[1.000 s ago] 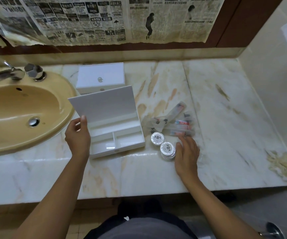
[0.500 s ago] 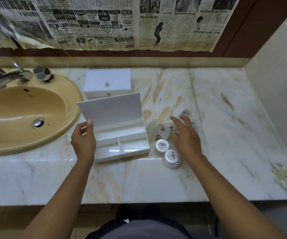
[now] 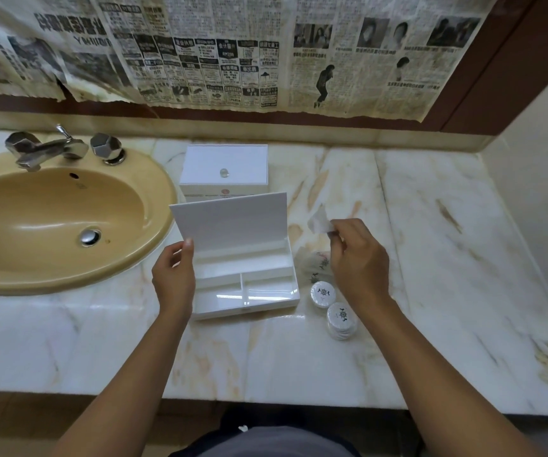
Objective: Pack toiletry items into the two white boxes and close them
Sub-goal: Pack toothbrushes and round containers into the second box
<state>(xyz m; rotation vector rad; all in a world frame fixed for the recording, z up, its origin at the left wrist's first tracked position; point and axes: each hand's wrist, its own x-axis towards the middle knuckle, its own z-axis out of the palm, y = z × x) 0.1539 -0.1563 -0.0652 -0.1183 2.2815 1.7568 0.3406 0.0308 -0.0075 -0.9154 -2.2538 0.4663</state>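
Marble worktop runs beside a tan sink, with newspaper taped across the wall behind. At the middle of the worktop an open white box is seen, its compartments bare, its lid propped up by the left hand, whose fingers are closed on the lid's left edge. A second white box, shut, stands just behind it. The right hand is raised beside the open box, pinched shut on a clear sachet; what is inside cannot be made out through the blur. More clear packets lie below that hand, and two round tins rest near the box's front right corner.

Several slips may be expected. The sachet is held only by one end, so it could be dropped short of the box or across a divider. Should the lid be released early, it may fall onto the entering hand. The near tins could be knocked off the worktop edge by the right forearm.
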